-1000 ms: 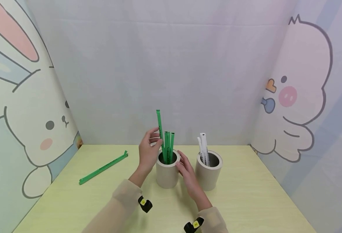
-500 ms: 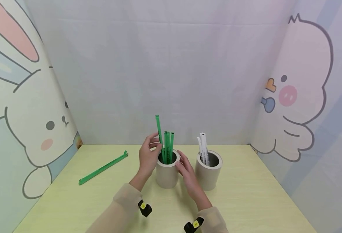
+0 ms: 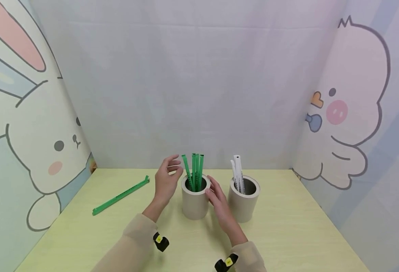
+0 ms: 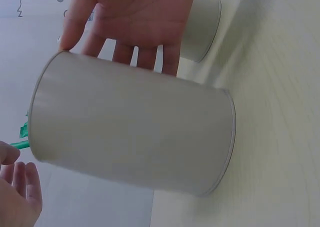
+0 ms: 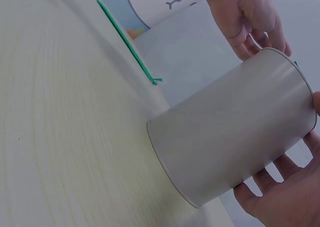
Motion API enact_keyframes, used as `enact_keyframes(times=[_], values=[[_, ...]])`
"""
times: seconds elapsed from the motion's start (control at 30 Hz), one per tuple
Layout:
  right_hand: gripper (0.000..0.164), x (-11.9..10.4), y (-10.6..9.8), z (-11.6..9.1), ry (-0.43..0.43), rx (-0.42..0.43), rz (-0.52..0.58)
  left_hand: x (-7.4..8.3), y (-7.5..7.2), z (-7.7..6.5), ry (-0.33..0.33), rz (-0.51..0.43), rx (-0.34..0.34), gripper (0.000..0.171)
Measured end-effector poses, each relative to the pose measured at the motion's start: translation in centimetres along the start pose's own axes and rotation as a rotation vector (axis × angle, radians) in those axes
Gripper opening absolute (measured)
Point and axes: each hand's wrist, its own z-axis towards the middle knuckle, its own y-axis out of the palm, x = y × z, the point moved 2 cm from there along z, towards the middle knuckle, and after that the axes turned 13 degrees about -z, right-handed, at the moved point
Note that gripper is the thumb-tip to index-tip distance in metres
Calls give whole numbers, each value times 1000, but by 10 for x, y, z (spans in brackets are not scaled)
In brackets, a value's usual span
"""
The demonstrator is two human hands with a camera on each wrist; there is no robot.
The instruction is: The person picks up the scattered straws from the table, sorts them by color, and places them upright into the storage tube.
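Note:
In the head view, several thin green wrapped straws (image 3: 197,172) with crimped ends stand in a beige round cup (image 3: 195,206). One green straw (image 3: 187,170) leans toward the cup's left rim. Just left of it my left hand (image 3: 166,182) hovers with loosely bent fingers and holds nothing. My right hand (image 3: 221,204) holds the cup's right side, thumb near the rim and fingers around the far side, as the left wrist view also shows. Another green straw (image 3: 121,195) lies slantwise on the table at left. In the right wrist view the cup (image 5: 235,132) hides most of its straws.
A second beige cup (image 3: 243,207) stands right of the first, close behind my right hand, with several white wrapped straws (image 3: 238,175) in it. The pale wooden table (image 3: 288,226) ends at a grey back curtain (image 3: 196,94). Cartoon-printed sheets flank both sides.
The green straw in my left hand has gone down into the cup, and the fingers have let go. My left hand has drawn back to the left. The right hand stays at the cup.

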Motion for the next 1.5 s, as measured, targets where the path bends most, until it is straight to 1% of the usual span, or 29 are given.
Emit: enact_keyframes(times=[0.1,0.17,0.27,0.37,0.43,0.5,0.6,0.73,0.83,0.97,1.1,1.2,1.37,1.5], values=[[59,1,0,0,0,5,2,4,-16,5,32,53,-24,46],[59,2,0,1,0,9,4,5,-29,9,66,101,-55,46],[59,4,0,2,-1,10,5,5,-51,15,122,196,-118,49],[59,5,0,3,0,11,5,1,-76,20,148,291,-195,52],[59,6,0,3,-1,11,4,-2,-93,22,138,351,-246,54],[59,7,1,3,-1,10,5,-6,-109,24,112,417,-290,54],[59,6,0,2,0,11,11,-14,-132,25,76,525,-341,53],[59,6,0,1,3,10,18,-25,-157,26,67,657,-395,51],[59,6,0,1,4,6,16,-34,-172,24,64,713,-420,48],[59,6,0,1,2,6,12,-44,-189,21,35,747,-441,43],[59,5,0,1,-5,11,8,-51,-200,18,-7,788,-467,39],[59,5,0,1,-3,11,8,-57,-208,17,-59,816,-469,36],[59,5,0,1,1,8,9,-65,-217,16,-139,843,-454,31],[59,5,1,0,-1,6,12,-66,-220,15,-150,852,-452,28]])
